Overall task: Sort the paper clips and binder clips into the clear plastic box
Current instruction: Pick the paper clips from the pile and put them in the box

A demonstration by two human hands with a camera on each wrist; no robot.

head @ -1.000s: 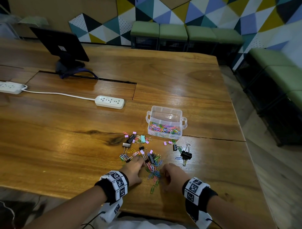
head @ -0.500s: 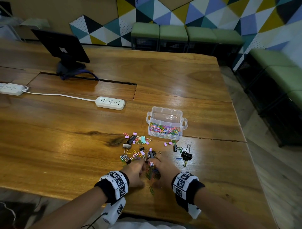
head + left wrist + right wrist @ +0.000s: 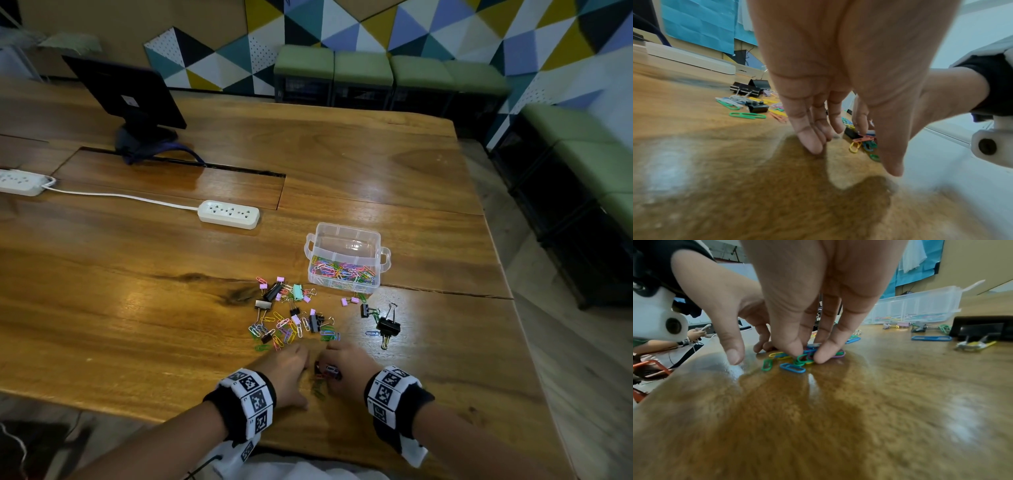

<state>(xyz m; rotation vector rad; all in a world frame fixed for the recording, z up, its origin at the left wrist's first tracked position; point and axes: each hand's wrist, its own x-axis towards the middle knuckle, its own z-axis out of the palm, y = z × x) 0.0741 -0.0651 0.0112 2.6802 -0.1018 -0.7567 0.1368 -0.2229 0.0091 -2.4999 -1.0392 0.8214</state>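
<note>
Right hand [image 3: 807, 308] fingertips pinch heaped paper clips [image 3: 797, 360] lower-centre, left hand [image 3: 838, 81] splayed beside; tangled clips may spill mid-lift.

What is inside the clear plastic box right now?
The clear plastic box holds a layer of coloured paper clips in its near section; the far section looks empty. No binder clips show inside, though any buried under the clips would be hidden.

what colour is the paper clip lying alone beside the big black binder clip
Blue. The lone paper clip shows best in the right wrist view.
</note>
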